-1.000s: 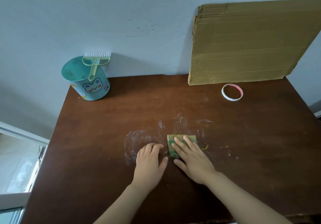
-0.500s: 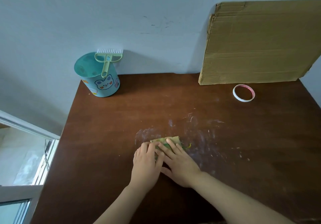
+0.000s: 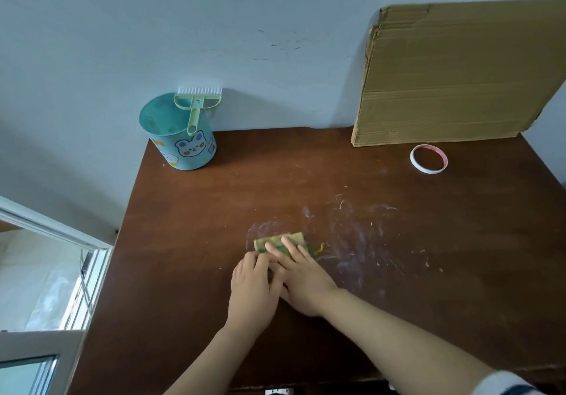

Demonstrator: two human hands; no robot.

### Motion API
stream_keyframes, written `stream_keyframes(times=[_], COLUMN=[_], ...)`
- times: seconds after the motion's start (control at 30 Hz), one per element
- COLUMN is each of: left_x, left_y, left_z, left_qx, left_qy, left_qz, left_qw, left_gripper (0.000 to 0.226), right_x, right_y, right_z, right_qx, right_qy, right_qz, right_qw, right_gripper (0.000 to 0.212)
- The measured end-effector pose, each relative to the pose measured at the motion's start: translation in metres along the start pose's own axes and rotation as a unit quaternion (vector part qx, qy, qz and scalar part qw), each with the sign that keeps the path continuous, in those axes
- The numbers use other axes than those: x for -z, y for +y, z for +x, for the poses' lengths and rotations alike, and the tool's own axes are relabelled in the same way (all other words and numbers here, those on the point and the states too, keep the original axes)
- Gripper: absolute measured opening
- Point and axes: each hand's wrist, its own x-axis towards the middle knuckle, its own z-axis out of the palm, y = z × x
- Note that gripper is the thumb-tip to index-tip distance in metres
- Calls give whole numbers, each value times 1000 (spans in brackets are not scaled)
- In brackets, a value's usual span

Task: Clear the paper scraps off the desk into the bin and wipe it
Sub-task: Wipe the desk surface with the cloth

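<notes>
A folded yellow-green cloth [image 3: 291, 237] lies on the brown desk [image 3: 214, 211] near its middle. My right hand [image 3: 301, 278] presses flat on the cloth with straight fingers. My left hand [image 3: 251, 290] lies flat on the desk beside it, its fingertips touching the cloth's near left edge. A small teal bin [image 3: 179, 137] with a bear sticker stands at the desk's back left corner, with a green brush [image 3: 196, 109] resting across its rim. Whitish smears and tiny scraps [image 3: 361, 241] mark the wood to the right of the cloth.
A large cardboard sheet [image 3: 453, 79] leans against the wall at the back right. A roll of tape [image 3: 428, 158] lies flat in front of it. A window frame [image 3: 61, 287] is beyond the desk's left edge.
My right hand has slid the cloth leftward across the desk, until it met my left hand's fingertips. The camera view has shifted left.
</notes>
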Motion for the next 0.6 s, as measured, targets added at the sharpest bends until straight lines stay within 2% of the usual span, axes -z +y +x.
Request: stream_keyframes(times=[0.1,0.23,0.33,0.43,0.53,0.6], left_x=[1,-1,-4,-6,-8,-8], left_y=[0,-2,-4,-8,-13,-13], left_z=[-2,-7,-15,-23,-29,-32], left_qx=[-15,-27,-33,-49,-58,-61], left_qy=[-8,-43,-65,-68,-72,-75], left_qz=[10,38,53,67,67,66], left_qw=[1000,998,996,994,994,993], left_gripper=[21,33,40,42,42,41], right_x=[-7,12,14,-4,-30,-37], right_y=[14,47,41,16,-5,-2], right_z=[-23,-18,-9,-24,-61,-75], right_qx=[-4,-120,-178,-146,-84,-74], right_qy=[-3,17,26,40,47,34], right_qz=[-18,-13,0,23,-3,-21], right_qw=[1000,993,984,988,995,996], right_gripper=[60,60,61,64,69,67])
